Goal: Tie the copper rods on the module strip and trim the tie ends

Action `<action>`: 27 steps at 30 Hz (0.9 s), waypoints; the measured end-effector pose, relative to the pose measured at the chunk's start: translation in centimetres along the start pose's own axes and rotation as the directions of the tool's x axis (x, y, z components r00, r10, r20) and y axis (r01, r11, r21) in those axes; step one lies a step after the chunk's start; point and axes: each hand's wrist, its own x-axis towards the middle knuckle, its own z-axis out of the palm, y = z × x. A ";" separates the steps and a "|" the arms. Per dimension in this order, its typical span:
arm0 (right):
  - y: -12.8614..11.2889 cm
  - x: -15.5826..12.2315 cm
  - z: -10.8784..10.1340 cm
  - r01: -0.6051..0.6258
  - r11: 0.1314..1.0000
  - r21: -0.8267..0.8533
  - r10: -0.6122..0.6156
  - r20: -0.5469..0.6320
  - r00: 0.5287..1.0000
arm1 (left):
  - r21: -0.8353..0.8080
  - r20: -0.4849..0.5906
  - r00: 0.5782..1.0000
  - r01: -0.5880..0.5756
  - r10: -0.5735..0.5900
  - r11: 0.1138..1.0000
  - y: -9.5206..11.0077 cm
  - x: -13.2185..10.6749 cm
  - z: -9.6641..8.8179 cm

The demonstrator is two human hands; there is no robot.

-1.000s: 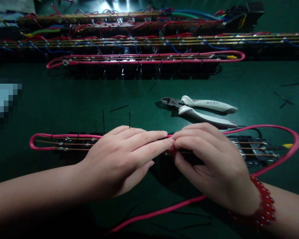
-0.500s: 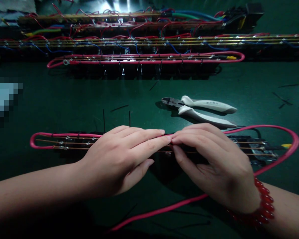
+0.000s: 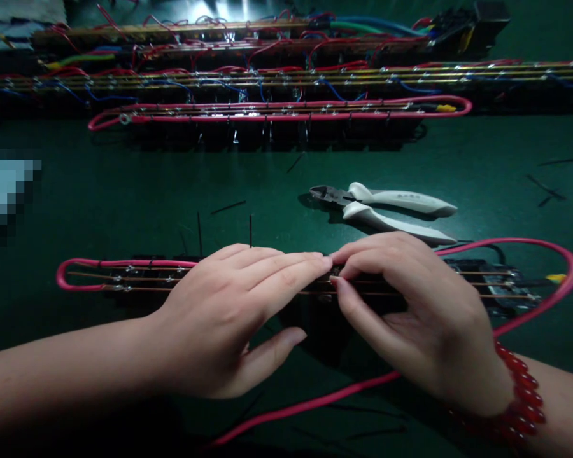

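My left hand [image 3: 233,305] lies over the middle of a long black assembly [image 3: 496,280] with copper-coloured rods. Its fingers are stretched out together and the thumb stands apart below. My right hand [image 3: 420,318] meets the left fingertips from the right, with fingers and thumb drawn into a pinch. Whatever it pinches is too small to make out. A red cable [image 3: 138,263] runs along the assembly's far side, passes under my hands, loops at the right end and trails back [image 3: 315,392] below my right hand. Two thin black ties [image 3: 200,235] stick up beyond my left hand.
White-handled side cutters [image 3: 396,207] lie just beyond my right hand. Farther back rests a similar assembly [image 3: 277,117] with looped red cable, and behind it several longer wired strips [image 3: 248,79]. Black tie offcuts [image 3: 544,186] are scattered on the green table [image 3: 148,184].
My right thumb has dropped slightly away from its forefinger's earlier spot, and the hand has shifted a little right. My left thumb has spread farther from its fingers.
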 end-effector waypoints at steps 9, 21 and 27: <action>0.0 -0.1 -0.1 -0.015 1.000 -0.017 0.015 0.002 1.000 | 0.062 0.045 0.999 -0.024 0.021 0.998 0.1 0.1 0.2; 0.5 -0.2 0.1 0.034 0.998 -0.048 -0.034 0.009 0.999 | 0.108 0.002 0.999 -0.038 0.038 0.993 -0.2 -0.2 0.5; 0.6 -0.2 0.2 0.067 0.996 -0.058 -0.067 0.004 0.998 | 0.235 -0.022 0.995 -0.090 0.098 0.968 -0.4 -0.1 1.0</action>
